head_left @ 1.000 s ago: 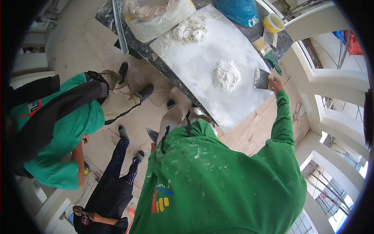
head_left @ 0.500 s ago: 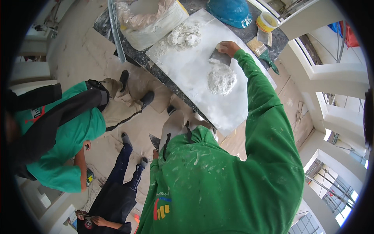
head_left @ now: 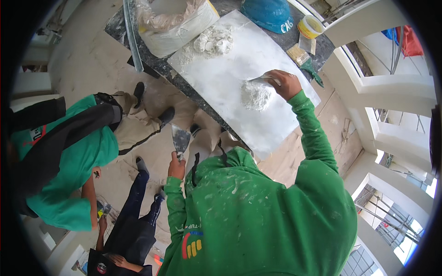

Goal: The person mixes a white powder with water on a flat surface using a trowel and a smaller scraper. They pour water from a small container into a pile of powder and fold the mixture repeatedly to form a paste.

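My right hand (head_left: 286, 84) is closed on a flat scraper (head_left: 261, 77), held tilted at the far edge of a mound of white powder (head_left: 256, 95). The mound lies on a white board (head_left: 248, 129) dusted with the same powder. Low on the left, clear of the board, my left hand (head_left: 176, 166) grips the handle of a putty knife (head_left: 181, 139), its wide grey blade pointing up and away from me. A second, lumpier heap of powder (head_left: 214, 40) sits toward the board's far left.
Beside the lumpy heap stands an open white sack (head_left: 177, 34). A blue hard hat (head_left: 268, 14), a yellow-and-white tub (head_left: 311, 26) and a green-handled brush (head_left: 306, 63) lie on the dark table (head_left: 329, 48). Two people (head_left: 73, 161) are on the left.
My right hand has come nearer and slightly right, and its scraper has tipped up from lying flat. My left hand has risen with the putty knife, out from beside my body.
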Available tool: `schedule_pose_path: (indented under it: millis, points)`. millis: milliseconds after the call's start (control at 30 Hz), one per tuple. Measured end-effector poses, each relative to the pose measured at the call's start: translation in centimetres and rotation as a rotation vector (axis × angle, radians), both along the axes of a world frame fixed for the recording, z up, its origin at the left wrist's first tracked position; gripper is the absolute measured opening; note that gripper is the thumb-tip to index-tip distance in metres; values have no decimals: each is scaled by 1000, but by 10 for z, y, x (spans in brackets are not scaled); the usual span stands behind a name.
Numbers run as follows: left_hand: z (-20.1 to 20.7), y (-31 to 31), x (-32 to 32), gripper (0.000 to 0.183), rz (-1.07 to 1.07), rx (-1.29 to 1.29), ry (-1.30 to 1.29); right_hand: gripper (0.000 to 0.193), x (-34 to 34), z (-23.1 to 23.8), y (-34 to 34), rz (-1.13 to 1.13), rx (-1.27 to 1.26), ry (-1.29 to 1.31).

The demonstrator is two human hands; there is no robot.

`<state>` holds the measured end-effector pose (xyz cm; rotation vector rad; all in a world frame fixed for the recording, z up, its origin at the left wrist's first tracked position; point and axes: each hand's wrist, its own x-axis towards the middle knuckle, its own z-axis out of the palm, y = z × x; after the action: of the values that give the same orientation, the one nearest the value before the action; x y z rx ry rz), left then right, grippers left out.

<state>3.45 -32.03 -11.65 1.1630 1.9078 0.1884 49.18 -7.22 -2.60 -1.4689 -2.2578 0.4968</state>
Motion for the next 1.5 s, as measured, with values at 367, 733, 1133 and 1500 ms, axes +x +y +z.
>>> schedule_pose_path:
  millis: [367,733,1133,1500]
  points:
    - [70,129,165,25,45,-588,-1708,38,-53,-32,-108,-872,161,1392]
    - [17,165,220,32,-66,-1158,-2062,38,-53,-56,-199,-926,69,706]
    - [50,197,213,37,-150,-878,-1804,30,-70,-26,-176,-1043,-102,585]
    - [77,171,232,17,-202,-268,-928,34,-81,8,-95,-369,-2,-15]
